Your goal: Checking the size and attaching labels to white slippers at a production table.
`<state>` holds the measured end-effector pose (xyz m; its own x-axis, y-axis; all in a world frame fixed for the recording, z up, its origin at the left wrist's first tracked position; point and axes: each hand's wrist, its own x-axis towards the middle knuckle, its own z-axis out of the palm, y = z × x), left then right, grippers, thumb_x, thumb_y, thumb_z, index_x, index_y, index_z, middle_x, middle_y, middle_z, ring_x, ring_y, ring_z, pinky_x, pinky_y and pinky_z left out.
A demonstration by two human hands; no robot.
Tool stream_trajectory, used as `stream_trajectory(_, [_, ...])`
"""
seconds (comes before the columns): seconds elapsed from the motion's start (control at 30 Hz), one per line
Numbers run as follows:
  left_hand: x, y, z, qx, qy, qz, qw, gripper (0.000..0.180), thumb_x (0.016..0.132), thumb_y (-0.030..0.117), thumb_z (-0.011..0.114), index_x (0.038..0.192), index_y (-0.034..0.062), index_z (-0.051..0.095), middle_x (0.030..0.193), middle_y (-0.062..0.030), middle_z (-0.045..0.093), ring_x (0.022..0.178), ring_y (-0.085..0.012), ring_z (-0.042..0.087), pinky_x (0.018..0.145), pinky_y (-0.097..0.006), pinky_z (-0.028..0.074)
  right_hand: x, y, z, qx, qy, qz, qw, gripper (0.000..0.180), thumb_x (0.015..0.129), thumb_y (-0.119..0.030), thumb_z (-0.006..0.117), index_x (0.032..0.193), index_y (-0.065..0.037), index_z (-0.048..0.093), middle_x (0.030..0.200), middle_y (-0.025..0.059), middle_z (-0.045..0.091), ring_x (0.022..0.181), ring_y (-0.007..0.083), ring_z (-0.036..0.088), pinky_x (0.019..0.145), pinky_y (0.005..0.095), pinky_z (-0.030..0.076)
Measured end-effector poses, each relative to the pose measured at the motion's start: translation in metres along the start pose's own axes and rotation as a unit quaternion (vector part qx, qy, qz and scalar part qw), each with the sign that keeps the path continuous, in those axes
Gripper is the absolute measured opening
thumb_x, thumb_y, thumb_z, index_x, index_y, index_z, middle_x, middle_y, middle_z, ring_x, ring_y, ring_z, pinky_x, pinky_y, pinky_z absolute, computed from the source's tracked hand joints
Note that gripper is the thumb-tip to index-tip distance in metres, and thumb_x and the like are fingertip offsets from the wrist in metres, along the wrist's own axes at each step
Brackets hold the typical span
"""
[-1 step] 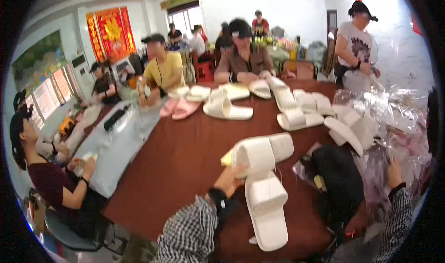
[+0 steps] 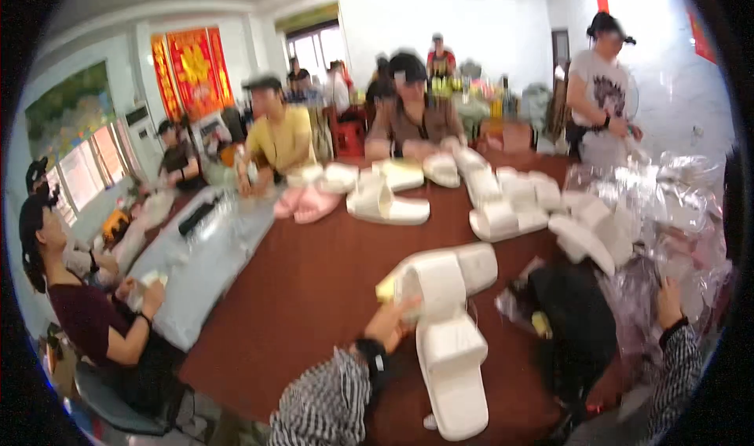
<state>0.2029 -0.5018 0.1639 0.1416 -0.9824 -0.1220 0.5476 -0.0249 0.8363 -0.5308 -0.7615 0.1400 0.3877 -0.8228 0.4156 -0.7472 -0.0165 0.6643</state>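
My left hand (image 2: 386,324) reaches in from the lower middle, its fingers closed on the near side of a white slipper (image 2: 437,279) with a wide strap. Part of those fingers is hidden by the slipper. A second white slipper (image 2: 454,379) lies just right of my left wrist, its sole end toward me. Yellow material (image 2: 386,289) shows at the first slipper's left end. Far to the right, my right hand (image 2: 670,303) is at a heap of clear plastic bags (image 2: 640,289), fingers bent and seemingly closed on the film; blur softens the detail.
Several white slippers (image 2: 510,220) and a pink pair (image 2: 308,202) line the far side of the red-brown table (image 2: 314,281). A black bag (image 2: 577,312) lies between my hands. Co-workers (image 2: 416,116) sit and stand around; blue-grey sheeting (image 2: 200,257) covers the left table.
The view has tipped slightly, so the room and table sit a little lower in the picture. Both hands keep their places at the slipper and the plastic bags.
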Motion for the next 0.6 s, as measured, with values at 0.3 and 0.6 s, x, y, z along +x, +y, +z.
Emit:
stream_trajectory(0.3, [-0.024, 0.003, 0.003, -0.011, 0.028, 0.009, 0.999, 0.047, 0.089, 0.009, 0.059, 0.134, 0.0028, 0.042, 0.130, -0.0104, 0.053, 0.117, -0.0229, 0.055, 0.096, -0.039, 0.050, -0.006, -0.011, -0.135, 0.078, -0.020, 0.064, 0.995, 0.025, 0.082, -0.018, 0.055, 0.100, -0.014, 0.073, 0.114, 0.0063, 0.066, 0.131, 0.0245, 0.040, 0.112, 0.0443, 0.024])
stream_trajectory(0.6, [-0.001, 0.002, 0.003, 0.055, 0.019, 0.045, 0.997, 0.045, 0.081, -0.004, 0.052, 0.125, 0.0014, 0.049, 0.108, -0.0038, 0.060, 0.084, -0.0133, 0.059, 0.069, -0.026, 0.049, -0.019, 0.064, -0.092, 0.435, -0.007, 0.044, 0.899, 0.026, 0.081, -0.007, 0.062, 0.106, 0.000, 0.062, 0.119, 0.0188, 0.056, 0.112, 0.0360, 0.053, 0.094, 0.0406, 0.044])
